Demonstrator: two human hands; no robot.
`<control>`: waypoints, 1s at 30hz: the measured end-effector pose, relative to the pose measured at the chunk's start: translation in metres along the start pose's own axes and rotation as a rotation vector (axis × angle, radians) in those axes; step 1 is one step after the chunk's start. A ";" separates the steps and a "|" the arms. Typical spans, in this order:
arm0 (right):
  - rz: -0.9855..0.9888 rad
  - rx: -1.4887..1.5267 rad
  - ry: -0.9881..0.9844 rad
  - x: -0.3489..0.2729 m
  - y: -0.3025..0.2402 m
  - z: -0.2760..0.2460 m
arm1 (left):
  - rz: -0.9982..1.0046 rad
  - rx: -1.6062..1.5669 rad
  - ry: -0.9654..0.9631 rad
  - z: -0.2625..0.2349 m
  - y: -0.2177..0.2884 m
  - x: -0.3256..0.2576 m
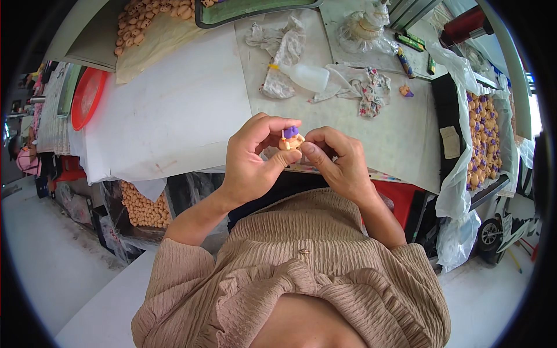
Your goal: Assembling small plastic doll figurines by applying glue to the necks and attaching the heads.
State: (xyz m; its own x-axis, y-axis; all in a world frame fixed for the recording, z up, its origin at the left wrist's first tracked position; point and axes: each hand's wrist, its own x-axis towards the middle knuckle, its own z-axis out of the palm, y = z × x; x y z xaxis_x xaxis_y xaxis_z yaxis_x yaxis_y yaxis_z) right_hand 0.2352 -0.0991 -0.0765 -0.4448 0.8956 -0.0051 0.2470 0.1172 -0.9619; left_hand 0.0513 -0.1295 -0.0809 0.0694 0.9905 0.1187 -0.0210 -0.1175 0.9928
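Note:
Between my two hands, over the near edge of the table, is a small flesh-coloured toy figure (291,141) with a purple top. My left hand (255,152) grips it, with the index finger on the purple part and the thumb below. The fingertips of my right hand (339,159) pinch the figure's right side. Which part they hold is too small to make out. A similar purple and flesh-coloured figure (406,91) lies alone on the table's right side.
At the right stands a plastic-lined box (449,130) full of like figures. Small rounded parts (132,29) are heaped at the far left; more fill a bin (143,204) below. A squeeze bottle (308,77), cloths (374,90), a green tray (255,14) and a red basin (87,98) surround the workspace.

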 end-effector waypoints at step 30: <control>0.528 0.642 -0.217 0.017 0.005 0.007 | 0.204 0.298 -0.103 -0.014 -0.008 0.012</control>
State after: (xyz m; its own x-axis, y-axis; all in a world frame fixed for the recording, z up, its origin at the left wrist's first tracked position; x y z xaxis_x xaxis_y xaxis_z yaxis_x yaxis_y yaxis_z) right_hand 0.2231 -0.0865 -0.0833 -0.5800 0.6544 -0.4852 -0.0374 -0.6164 -0.7866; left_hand 0.0382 -0.1152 -0.0877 0.1937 0.9339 0.3005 0.2457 -0.3427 0.9067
